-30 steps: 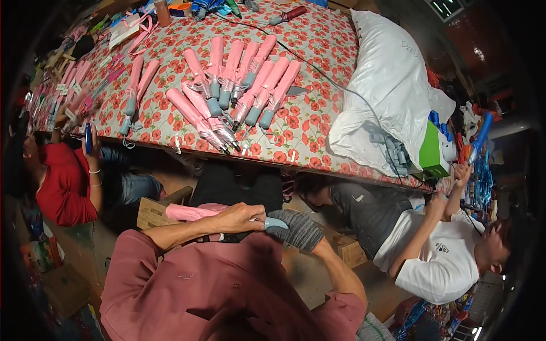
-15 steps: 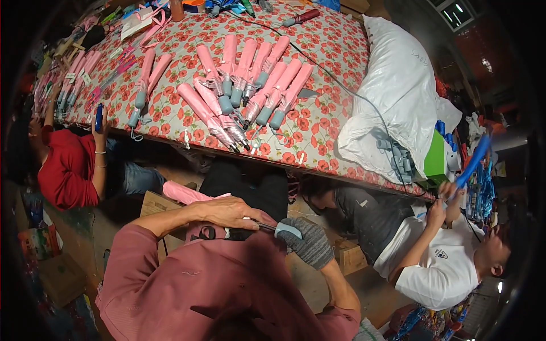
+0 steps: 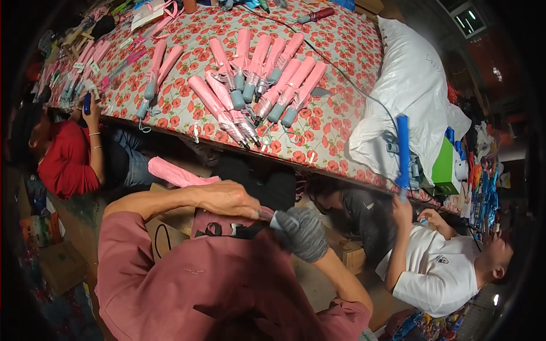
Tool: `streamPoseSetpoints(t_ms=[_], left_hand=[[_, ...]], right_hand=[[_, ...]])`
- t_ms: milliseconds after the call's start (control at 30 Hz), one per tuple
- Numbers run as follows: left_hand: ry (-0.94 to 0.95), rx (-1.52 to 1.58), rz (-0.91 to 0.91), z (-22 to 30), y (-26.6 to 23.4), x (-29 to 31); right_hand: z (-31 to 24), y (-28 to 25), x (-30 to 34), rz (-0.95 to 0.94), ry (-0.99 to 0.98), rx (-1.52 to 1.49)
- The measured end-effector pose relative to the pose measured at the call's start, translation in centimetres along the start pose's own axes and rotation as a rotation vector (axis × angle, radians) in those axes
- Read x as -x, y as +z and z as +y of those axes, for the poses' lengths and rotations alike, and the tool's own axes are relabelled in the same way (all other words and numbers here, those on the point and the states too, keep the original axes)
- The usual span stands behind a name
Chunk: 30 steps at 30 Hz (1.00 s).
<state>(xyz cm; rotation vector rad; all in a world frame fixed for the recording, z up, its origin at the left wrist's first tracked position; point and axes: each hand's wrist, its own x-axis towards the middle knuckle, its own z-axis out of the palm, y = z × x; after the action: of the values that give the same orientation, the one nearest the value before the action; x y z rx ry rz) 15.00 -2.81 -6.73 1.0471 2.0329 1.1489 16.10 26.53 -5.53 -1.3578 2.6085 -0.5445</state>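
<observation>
Across my lap lies a folded pink umbrella (image 3: 176, 172), its canopy end sticking out to the left under my forearm. My bare left hand (image 3: 227, 199) is closed round it near the shaft, with the fingertips partly hidden. A grey knitted glove covers my right hand (image 3: 305, 234), which grips the umbrella's grey-blue handle (image 3: 277, 220). Just ahead, several more folded pink umbrellas (image 3: 259, 59) with grey-blue handles are spread on the flowered tablecloth (image 3: 335, 131).
A big white sack (image 3: 406, 85) lies at the table's right end, beside a green box (image 3: 447, 173). Right of me, a person in white (image 3: 435, 273) holds a blue folded umbrella (image 3: 402, 150). A person in red (image 3: 71, 159) sits at left. A dark cable (image 3: 341, 74) crosses the table.
Both my hands stay on the umbrella; the gloved right hand has turned round the handle, covering more of it. The co-worker's blue umbrella has swung upright and left. The view has shifted slightly.
</observation>
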Motion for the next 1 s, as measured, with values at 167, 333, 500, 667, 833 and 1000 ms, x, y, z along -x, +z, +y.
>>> streamPoseSetpoints(t_ms=[167, 333, 500, 667, 833, 1000], left_hand=[[-0.096, -0.552, 0.155, 1.6, 0.7, -1.4], [-0.099, 0.252, 0.005, 1.9, -2.9, 0.2], [-0.079, -0.893, 0.098, 1.8, -0.6, -0.6], [-0.117, 0.301, -0.113, 1.7, -3.5, 0.6], [-0.098, -0.823, 0.085, 3.5, -2.3, -1.6], [0.031, 0.243, -0.111, 1.9, -3.8, -1.2]], right_hand=[[4.4, 7.3, 0.5, 0.400, 0.070, -0.297], [0.2, -2.9, -2.4, 0.213, -0.086, 0.111], [-0.3, 0.1, -1.2, 0.327, 0.106, -0.200], [0.6, 0.2, -0.6, 0.045, 0.047, -0.064], [6.5, 11.9, -0.5, 0.383, 0.014, -0.223], [-1.2, -2.0, -1.9, -0.052, 0.126, 0.127]])
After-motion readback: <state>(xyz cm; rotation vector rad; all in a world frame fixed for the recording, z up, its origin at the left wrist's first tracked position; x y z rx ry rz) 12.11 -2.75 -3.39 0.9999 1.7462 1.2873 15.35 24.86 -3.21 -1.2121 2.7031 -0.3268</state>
